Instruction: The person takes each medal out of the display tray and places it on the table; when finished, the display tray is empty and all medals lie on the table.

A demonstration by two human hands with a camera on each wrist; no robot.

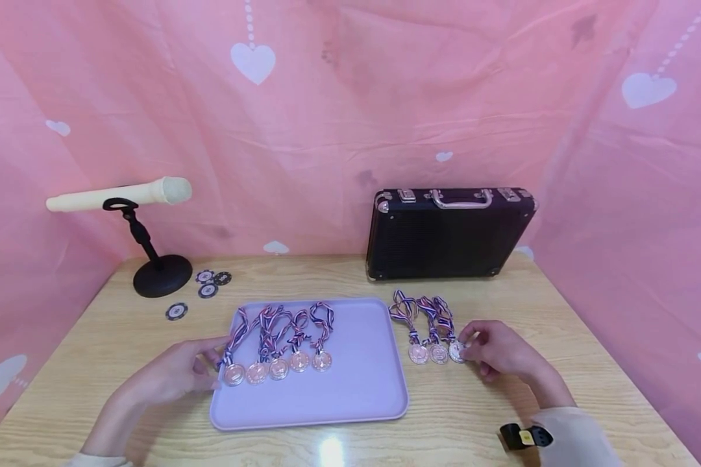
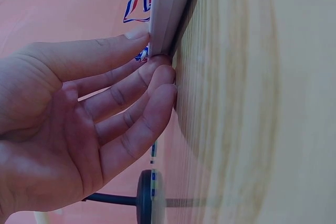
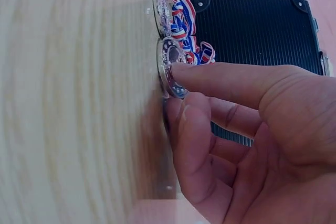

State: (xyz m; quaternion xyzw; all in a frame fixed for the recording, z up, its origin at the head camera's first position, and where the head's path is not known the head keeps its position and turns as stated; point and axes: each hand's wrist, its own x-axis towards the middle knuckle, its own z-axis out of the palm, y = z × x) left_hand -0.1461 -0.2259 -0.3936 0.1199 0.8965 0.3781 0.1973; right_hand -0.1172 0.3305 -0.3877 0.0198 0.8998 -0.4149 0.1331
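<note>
My right hand [image 1: 496, 350] pinches the edge of a silver-coloured medal [image 3: 171, 69], thumb on its face and fingers at its rim, low over the table. Beside it, two more medals [image 1: 418, 353] with knotted red, white and blue ribbons [image 1: 405, 308] lie to the right of the tray. My left hand [image 1: 172, 370] rests against the left edge of the lilac tray [image 1: 356, 389], fingers loosely bent; its thumb [image 2: 137, 32] touches near the tray's rim. Several medals [image 1: 278, 368] with similar ribbons lie in a row on the tray's left half.
A black briefcase [image 1: 450, 240] stands against the pink curtain [image 1: 304, 130]. At the back left, a white microphone [image 1: 111, 196] sits on a black stand [image 1: 162, 275]. Several poker chips [image 1: 208, 290] lie near its base on the wooden table [image 1: 572, 324].
</note>
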